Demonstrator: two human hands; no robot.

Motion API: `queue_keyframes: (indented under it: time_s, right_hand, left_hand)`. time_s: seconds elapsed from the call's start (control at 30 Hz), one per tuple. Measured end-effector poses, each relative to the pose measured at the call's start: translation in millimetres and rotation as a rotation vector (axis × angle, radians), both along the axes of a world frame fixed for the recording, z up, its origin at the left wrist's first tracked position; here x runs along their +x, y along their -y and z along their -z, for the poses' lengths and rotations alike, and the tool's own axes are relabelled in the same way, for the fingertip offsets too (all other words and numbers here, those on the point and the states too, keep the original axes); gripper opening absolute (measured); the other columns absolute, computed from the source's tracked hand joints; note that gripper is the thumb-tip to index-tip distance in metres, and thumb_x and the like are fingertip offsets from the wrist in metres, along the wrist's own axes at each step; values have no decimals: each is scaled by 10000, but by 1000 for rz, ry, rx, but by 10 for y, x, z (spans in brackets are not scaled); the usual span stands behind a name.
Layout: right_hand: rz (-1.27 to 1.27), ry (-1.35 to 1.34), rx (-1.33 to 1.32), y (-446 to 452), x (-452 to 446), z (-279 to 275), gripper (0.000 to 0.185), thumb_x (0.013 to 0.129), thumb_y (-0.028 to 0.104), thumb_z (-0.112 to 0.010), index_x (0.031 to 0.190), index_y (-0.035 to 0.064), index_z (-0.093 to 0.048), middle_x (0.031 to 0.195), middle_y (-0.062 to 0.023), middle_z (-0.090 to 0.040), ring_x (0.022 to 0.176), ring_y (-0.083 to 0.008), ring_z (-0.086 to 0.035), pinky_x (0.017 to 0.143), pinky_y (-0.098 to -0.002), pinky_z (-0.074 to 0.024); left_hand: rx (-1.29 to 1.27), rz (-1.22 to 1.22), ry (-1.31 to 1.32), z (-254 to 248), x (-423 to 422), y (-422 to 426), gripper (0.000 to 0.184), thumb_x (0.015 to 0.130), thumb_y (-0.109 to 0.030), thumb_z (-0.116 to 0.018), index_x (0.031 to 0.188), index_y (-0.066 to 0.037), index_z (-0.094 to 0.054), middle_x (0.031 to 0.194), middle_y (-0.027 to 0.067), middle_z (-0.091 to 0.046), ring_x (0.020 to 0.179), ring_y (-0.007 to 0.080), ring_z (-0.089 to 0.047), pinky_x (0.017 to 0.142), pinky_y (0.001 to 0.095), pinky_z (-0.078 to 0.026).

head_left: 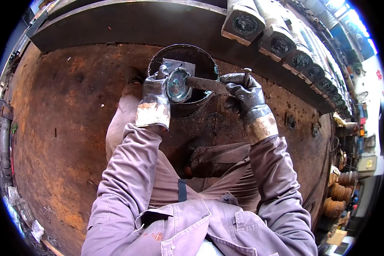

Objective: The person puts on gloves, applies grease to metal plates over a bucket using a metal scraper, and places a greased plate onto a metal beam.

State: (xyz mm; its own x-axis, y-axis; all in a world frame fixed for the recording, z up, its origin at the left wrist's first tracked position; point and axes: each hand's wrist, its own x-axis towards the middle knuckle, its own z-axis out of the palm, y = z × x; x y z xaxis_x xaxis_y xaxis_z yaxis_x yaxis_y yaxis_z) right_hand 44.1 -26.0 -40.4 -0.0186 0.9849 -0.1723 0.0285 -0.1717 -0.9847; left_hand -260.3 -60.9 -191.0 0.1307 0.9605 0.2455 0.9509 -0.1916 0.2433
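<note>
Both my hands wear dark, greasy gloves with pale cuffs. My left hand (157, 87) is closed on the edge of a square metal plate with a round, greasy face (178, 85), held over a black round bucket (192, 112). In my right hand (246, 91) is a flat dark bar (207, 84), and its far end touches the round face. A bolt-like metal piece (247, 77) stands upright between the fingers of that same hand. The bucket's inside is mostly hidden behind the plate and the bar.
A long dark steel beam (128, 25) crosses beyond the bucket. Square-ended parts with round, greasy faces (245, 24) line up at the upper right. Rusty metal floor (68, 149) lies around my legs. Orange-brown coils (340, 192) sit at the right.
</note>
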Motion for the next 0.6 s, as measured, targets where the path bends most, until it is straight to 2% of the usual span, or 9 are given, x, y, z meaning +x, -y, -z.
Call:
queue_keyframes:
  time_s: [0.1, 0.13, 0.23, 0.3, 0.33, 0.43, 0.47, 0.57, 0.6]
  right_hand:
    - [-7, 16, 33, -89, 42, 80, 185, 936, -22, -691, 1092, 42, -765, 1068, -76, -783, 818, -152, -723, 602, -295, -596]
    - [30, 0, -83, -87, -10, 14, 195, 933, -12, -703, 1101, 60, -771, 1056, -78, -786, 813, -145, -719, 597, -287, -582]
    - [25, -14, -148, -276, 173, 334, 187, 951, 22, -697, 1113, 74, -774, 1043, -72, -789, 807, -143, -719, 577, -280, -567]
    - [59, 1, -292, -294, 228, 390, 188, 972, 64, -684, 1138, 81, -771, 1037, -74, -789, 726, -156, -715, 513, -274, -545]
    - [54, 0, -294, -291, 212, 400, 188, 972, 64, -684, 1138, 81, -771, 1037, -74, -789, 726, -156, -715, 513, -274, -545]
    - [126, -31, -298, -243, 149, 417, 212, 990, 100, -667, 1177, 114, -767, 1020, -85, -788, 564, -181, -678, 392, -263, -478]
    - [134, -28, -302, -243, 164, 423, 212, 990, 100, -667, 1177, 114, -767, 1020, -85, -788, 564, -181, -678, 392, -263, -478]
    - [134, -7, -357, -363, 169, 420, 198, 1004, 104, -664, 1178, 116, -758, 1101, -70, -774, 775, -199, -733, 527, -288, -572]
    - [131, -9, -356, -380, 154, 424, 198, 1004, 104, -664, 1178, 116, -758, 1101, -70, -774, 775, -199, -733, 527, -288, -572]
  left_hand:
    - [-73, 11, -16, -142, -1, -8, 242, 953, -301, -621, 1007, -87, -721, 910, 190, -742, 817, 392, -721, 745, 554, -569]
    - [-122, 30, -59, -158, -1, -20, 242, 951, -300, -623, 1010, -86, -719, 903, 185, -739, 818, 393, -719, 747, 557, -567]
    - [-112, 30, -54, -125, 8, -35, 241, 947, -298, -624, 1012, -86, -719, 903, 185, -739, 818, 392, -718, 746, 555, -567]
    - [-83, 32, -49, -106, -1, -36, 241, 943, -296, -626, 1014, -85, -719, 903, 184, -738, 817, 391, -718, 744, 553, -567]
    - [-74, 33, -47, -102, -17, -33, 241, 941, -295, -627, 1016, -85, -719, 903, 184, -737, 817, 391, -717, 744, 552, -567]
    - [-58, 33, -42, -75, -19, -43, 240, 935, -291, -630, 1019, -84, -719, 904, 183, -736, 817, 389, -717, 741, 549, -567]
    - [-58, 36, -36, -68, -13, -36, 240, 933, -290, -631, 1020, -84, -719, 904, 183, -736, 817, 389, -716, 740, 548, -567]
    - [-50, 42, -37, -80, -5, -62, 241, 928, -287, -633, 1024, -84, -719, 904, 183, -735, 816, 387, -716, 738, 545, -566]
    - [-43, 44, -32, -72, -19, -49, 241, 926, -286, -634, 1025, -83, -719, 905, 182, -734, 816, 387, -715, 737, 544, -566]
